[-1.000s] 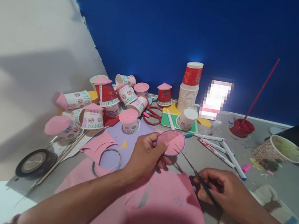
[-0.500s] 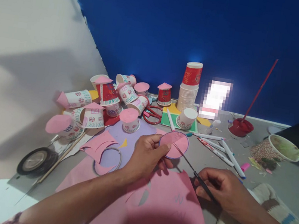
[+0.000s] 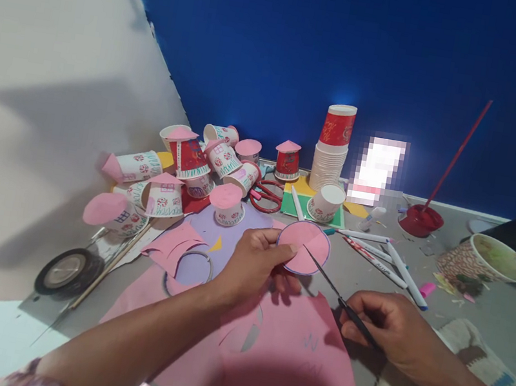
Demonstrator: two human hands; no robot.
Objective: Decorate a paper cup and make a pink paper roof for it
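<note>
My left hand (image 3: 267,260) pinches the left edge of a pink paper circle (image 3: 313,241) with a dark blue outline, thumb on top and fingers beneath. In my right hand (image 3: 384,324) is a pair of scissors (image 3: 337,294) with dark handles. Its blades point up and left, and the tip lies at the middle of the circle; I cannot tell whether it is cutting. Below both hands lies a large pink paper sheet (image 3: 289,367) with pen marks. Pink offcuts (image 3: 176,242) and a grey ring (image 3: 210,270) rest on purple paper (image 3: 198,216) to the left.
Decorated paper cups (image 3: 224,160), several with pink paper tops, crowd the back left. Behind stands a cup stack (image 3: 328,165). Markers (image 3: 375,257) lie right of the circle. Farther right are a red holder (image 3: 420,220), a patterned cup (image 3: 475,263) and a cloth (image 3: 451,361). Black tape (image 3: 66,272) lies left.
The view has shifted slightly. Both hands, the paper circle and the scissors keep nearly the same places, with the scissors' tip still at the circle's middle.
</note>
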